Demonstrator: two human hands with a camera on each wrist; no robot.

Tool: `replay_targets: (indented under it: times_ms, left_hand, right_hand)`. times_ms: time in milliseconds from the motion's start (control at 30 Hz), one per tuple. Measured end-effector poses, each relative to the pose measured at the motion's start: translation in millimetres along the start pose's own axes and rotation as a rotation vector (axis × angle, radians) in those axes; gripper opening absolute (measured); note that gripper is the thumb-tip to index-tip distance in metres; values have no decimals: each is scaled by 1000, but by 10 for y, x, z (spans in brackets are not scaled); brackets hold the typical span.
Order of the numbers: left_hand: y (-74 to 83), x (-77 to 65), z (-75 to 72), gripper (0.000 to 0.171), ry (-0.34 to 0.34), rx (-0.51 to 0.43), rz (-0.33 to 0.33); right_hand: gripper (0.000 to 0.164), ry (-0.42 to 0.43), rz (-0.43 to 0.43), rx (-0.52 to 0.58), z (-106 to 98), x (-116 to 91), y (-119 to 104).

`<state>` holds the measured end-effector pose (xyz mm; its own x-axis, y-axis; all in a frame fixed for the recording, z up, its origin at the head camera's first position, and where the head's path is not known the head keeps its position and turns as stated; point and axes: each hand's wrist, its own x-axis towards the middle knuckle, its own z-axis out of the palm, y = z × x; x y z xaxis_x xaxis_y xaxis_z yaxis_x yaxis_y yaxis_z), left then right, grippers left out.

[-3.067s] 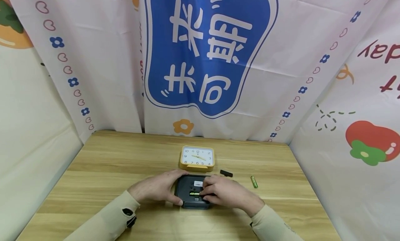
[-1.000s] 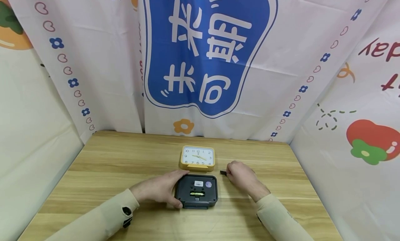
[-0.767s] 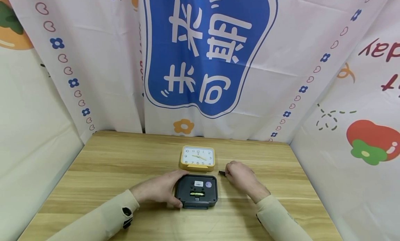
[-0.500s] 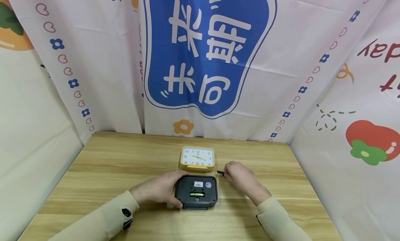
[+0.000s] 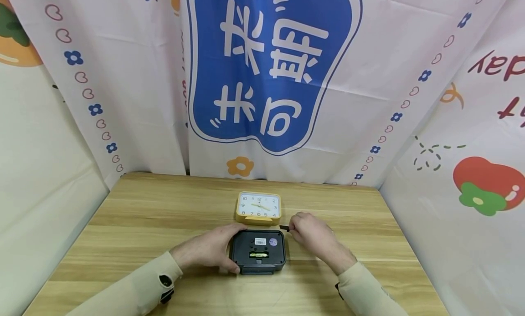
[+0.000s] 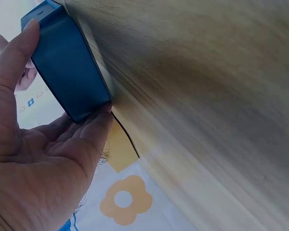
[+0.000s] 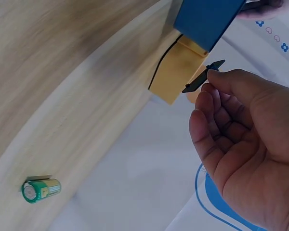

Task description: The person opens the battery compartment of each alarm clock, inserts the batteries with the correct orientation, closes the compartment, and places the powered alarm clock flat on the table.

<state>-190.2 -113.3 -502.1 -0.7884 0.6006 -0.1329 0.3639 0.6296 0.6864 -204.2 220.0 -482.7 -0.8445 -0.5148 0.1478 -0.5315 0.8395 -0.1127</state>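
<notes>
A dark clock (image 5: 242, 250) lies face down on the table, its back showing a barcode label, a round purple sticker and a gold-green battery (image 5: 259, 255) seated in the uncovered compartment. My left hand (image 5: 207, 247) holds the clock's left side, thumb at the near corner and fingers at the far one. In the left wrist view the clock's side (image 6: 70, 62) looks blue between thumb and fingers. Just off the clock's far right corner, my right hand (image 5: 313, 234) pinches a small black battery cover (image 7: 202, 77) between thumb and forefinger, raised off the table.
A yellow clock (image 5: 259, 206) with a white dial stands right behind the dark one. Another green battery (image 7: 41, 189) lies on the table, visible in the right wrist view and hidden by my right hand in the head view. Printed cloth (image 5: 147, 102) hangs around the wooden table.
Three seconds ago my right hand was at the battery in the compartment and the cover lay on the table. It since picked up the cover and moved left with it; my left hand stayed put.
</notes>
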Motion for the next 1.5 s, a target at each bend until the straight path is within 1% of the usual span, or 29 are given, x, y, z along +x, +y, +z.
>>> replay_targets:
  times_ms: [400, 500, 700, 900, 1033, 1200, 1500]
  left_hand:
    - [32, 3, 19, 113, 3, -2, 5]
    - [37, 8, 32, 113, 4, 1, 5]
    - [41, 19, 35, 113, 0, -11, -5]
    - [42, 24, 32, 112, -5, -15, -3]
    - [42, 25, 32, 111, -1, -4, 7]
    - [41, 23, 31, 111, -5, -7, 7]
    - [44, 19, 26, 109, -8, -1, 11]
  right_hand:
    - [9, -7, -65, -7, -107, -41, -171]
    - [11, 2, -74, -15, -110, -60, -217]
    - [12, 28, -118, -34, -118, -94, -286]
    - [11, 24, -173, -62, -122, -106, -357]
    - [9, 5, -180, -60, -108, -108, -417]
    - [12, 5, -188, -57, -79, -118, -490]
    - [21, -9, -195, -92, -25, -126, -614]
